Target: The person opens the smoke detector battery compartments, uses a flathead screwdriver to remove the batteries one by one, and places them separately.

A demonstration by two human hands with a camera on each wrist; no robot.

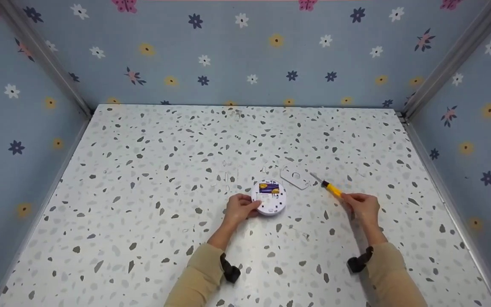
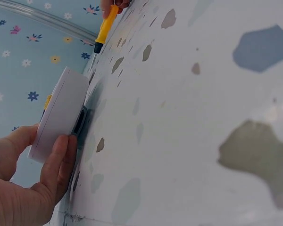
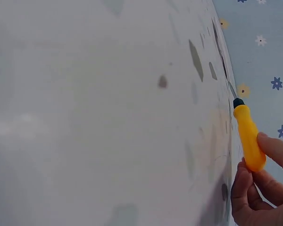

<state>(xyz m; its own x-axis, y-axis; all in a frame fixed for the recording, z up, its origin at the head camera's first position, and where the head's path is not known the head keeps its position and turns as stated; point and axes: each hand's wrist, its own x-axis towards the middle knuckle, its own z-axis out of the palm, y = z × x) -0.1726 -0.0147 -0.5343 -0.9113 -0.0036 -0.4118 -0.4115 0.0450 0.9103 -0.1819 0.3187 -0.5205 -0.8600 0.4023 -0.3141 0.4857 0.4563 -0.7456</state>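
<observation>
My left hand [image 1: 240, 209] grips the left edge of a round white plastic device [image 1: 270, 209] with a purple and yellow label and several small dark holes on its face. In the left wrist view, the thumb lies on the labelled side of the device [image 2: 61, 115] and the fingers go beneath it; it is tilted, close to the tabletop. With thumb and fingers, my right hand [image 1: 362, 207] pinches the handle end of a yellow screwdriver [image 1: 334, 189]. Its shaft points up and left, towards a thin outlined piece on the table. The right wrist view shows the same screwdriver [image 3: 250, 141] by its black collar and handle.
The thin piece [image 1: 295, 178], angular with a round middle, lies right of the device. Faint thin outlines [image 1: 227, 176] mark the speckled white table [image 1: 164, 238] farther left; what they are I cannot tell. Flowered blue panels [image 1: 245, 64] enclose the back and sides.
</observation>
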